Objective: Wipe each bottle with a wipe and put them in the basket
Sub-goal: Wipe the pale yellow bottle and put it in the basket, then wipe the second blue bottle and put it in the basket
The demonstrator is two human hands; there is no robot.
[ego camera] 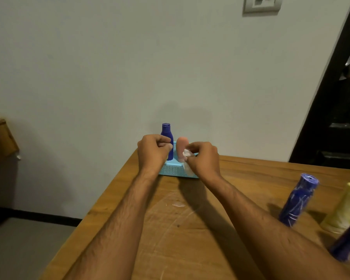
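A light-blue perforated basket (175, 171) sits at the table's far edge by the wall. A dark blue bottle (167, 131) and a pink bottle (181, 146) stand upright in it. My left hand (152, 151) hovers in front of the dark blue bottle with curled fingers; no hold on anything shows. My right hand (203, 159) pinches a crumpled white wipe (187, 157) beside the pink bottle, above the basket's right end. On the table's right side are a blue streaked bottle (298, 199), a pale yellow bottle (346, 209) and another blue bottle (348, 242).
The wooden table (170, 235) has a slanting left edge with floor below it. A small wet patch (178, 204) lies mid-table. A plain wall rises right behind the basket, and a dark door (335, 118) stands at the right.
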